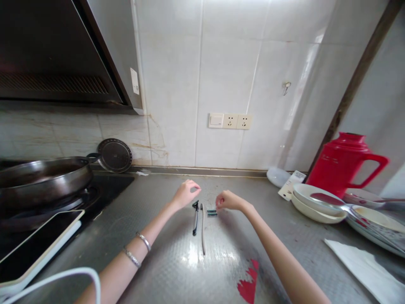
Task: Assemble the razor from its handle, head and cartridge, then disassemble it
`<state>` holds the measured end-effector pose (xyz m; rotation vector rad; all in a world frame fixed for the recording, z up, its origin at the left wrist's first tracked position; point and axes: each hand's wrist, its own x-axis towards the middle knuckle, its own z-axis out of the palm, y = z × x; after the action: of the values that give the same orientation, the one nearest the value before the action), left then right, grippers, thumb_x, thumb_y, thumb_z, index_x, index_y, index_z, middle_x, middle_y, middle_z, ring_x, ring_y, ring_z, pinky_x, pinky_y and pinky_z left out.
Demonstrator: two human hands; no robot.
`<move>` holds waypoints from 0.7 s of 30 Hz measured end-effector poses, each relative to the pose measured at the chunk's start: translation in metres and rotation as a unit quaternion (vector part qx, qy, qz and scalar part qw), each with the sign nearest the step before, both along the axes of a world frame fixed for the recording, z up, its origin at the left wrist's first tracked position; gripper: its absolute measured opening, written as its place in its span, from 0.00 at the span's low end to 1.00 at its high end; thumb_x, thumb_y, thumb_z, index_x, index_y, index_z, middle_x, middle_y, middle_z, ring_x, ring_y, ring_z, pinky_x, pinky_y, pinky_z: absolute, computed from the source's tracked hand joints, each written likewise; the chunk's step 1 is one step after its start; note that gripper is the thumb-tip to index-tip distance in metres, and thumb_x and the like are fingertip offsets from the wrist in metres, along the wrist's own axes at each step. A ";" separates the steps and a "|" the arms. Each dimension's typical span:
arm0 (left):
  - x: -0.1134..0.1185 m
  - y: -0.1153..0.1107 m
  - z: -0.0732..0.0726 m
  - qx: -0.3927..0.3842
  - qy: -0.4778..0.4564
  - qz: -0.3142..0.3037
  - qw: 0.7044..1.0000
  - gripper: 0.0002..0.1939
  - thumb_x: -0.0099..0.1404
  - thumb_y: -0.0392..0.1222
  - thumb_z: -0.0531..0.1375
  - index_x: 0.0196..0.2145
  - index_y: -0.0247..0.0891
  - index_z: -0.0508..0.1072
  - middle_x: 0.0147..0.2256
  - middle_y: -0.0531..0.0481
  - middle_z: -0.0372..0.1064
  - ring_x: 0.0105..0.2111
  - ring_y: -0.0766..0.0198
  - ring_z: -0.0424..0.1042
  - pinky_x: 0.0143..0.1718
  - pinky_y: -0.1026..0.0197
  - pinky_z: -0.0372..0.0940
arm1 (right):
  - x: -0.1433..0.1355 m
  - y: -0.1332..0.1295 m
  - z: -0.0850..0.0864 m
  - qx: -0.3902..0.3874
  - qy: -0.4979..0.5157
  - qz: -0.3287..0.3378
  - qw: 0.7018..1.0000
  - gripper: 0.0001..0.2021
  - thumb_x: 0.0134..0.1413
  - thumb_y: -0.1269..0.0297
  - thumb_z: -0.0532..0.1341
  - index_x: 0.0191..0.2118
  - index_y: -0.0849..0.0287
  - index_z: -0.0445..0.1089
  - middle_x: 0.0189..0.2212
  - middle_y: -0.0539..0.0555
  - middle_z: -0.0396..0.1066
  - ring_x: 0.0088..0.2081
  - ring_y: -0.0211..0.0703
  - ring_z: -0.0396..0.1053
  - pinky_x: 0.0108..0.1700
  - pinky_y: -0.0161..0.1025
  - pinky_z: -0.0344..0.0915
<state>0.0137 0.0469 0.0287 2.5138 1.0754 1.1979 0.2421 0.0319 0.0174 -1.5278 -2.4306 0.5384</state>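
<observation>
The left hand point(186, 195) presses thumb and fingertip together; the right hand point(230, 200) curls, pinch untellable. The razor point(195, 220) looks light, stiff, best gripped mid-handle.

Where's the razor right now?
In the head view, the razor lies mid-counter, just left of the white toothbrush, near the left hand.

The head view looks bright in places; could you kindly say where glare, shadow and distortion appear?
In the head view, white glare marks the metal countertop just below the razor; in the head view, soft shadow lies beside the right forearm; toward the head view's right edge, the red thermos jug seems to lean, probably from wide-angle stretch.
</observation>
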 end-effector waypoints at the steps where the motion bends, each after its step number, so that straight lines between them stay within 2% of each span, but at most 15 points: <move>1: 0.000 -0.001 0.002 -0.013 0.012 0.009 1.000 0.08 0.58 0.39 0.55 0.28 0.36 0.74 0.31 0.48 0.72 0.34 0.64 0.69 0.39 0.63 0.61 | 0.002 0.001 0.001 0.007 0.003 -0.005 1.000 0.08 0.39 0.67 0.61 0.28 0.62 0.75 0.22 0.52 0.72 0.25 0.36 0.65 0.25 0.29 0.56; 5: -0.003 -0.011 0.009 -0.129 0.108 0.032 0.985 0.09 0.54 0.40 0.56 0.27 0.36 0.75 0.27 0.49 0.73 0.29 0.65 0.69 0.30 0.66 0.60 | 0.007 0.001 0.008 0.026 0.008 -0.014 1.000 0.10 0.41 0.65 0.60 0.29 0.62 0.76 0.23 0.53 0.72 0.25 0.37 0.66 0.26 0.29 0.56; 9: -0.007 -0.031 0.002 -0.228 0.200 0.057 0.951 0.09 0.51 0.43 0.58 0.25 0.36 0.75 0.24 0.49 0.73 0.26 0.64 0.70 0.25 0.66 0.57 | 0.006 -0.001 0.014 0.037 0.009 -0.017 0.999 0.11 0.43 0.62 0.60 0.30 0.63 0.76 0.23 0.54 0.73 0.26 0.37 0.66 0.26 0.30 0.56; 12: -0.009 -0.046 -0.010 -0.249 0.215 0.095 0.940 0.12 0.53 0.48 0.57 0.24 0.37 0.75 0.25 0.48 0.73 0.26 0.63 0.70 0.25 0.65 0.57 | 0.003 -0.003 0.018 0.048 0.009 -0.011 0.999 0.11 0.44 0.62 0.60 0.30 0.62 0.76 0.24 0.53 0.73 0.27 0.38 0.67 0.27 0.30 0.57; 16: -0.005 -0.060 -0.024 -0.240 0.239 0.171 0.925 0.14 0.54 0.51 0.57 0.25 0.38 0.75 0.29 0.45 0.74 0.30 0.59 0.72 0.29 0.62 0.60 | -0.003 -0.005 0.020 0.054 0.000 -0.007 0.998 0.11 0.44 0.62 0.60 0.30 0.62 0.76 0.23 0.54 0.72 0.27 0.39 0.67 0.28 0.31 0.57; 21: 0.005 -0.070 -0.029 -0.221 0.264 0.212 0.915 0.14 0.55 0.51 0.55 0.28 0.39 0.75 0.32 0.43 0.74 0.35 0.54 0.72 0.33 0.59 0.63 | -0.007 -0.008 0.022 0.058 0.007 0.001 0.998 0.11 0.45 0.62 0.58 0.31 0.63 0.76 0.23 0.54 0.72 0.26 0.38 0.66 0.27 0.30 0.56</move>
<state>0.0186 -0.0235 -0.0003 2.3378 1.8424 0.2456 0.2353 0.0236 0.0393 -1.4699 -2.4074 0.3983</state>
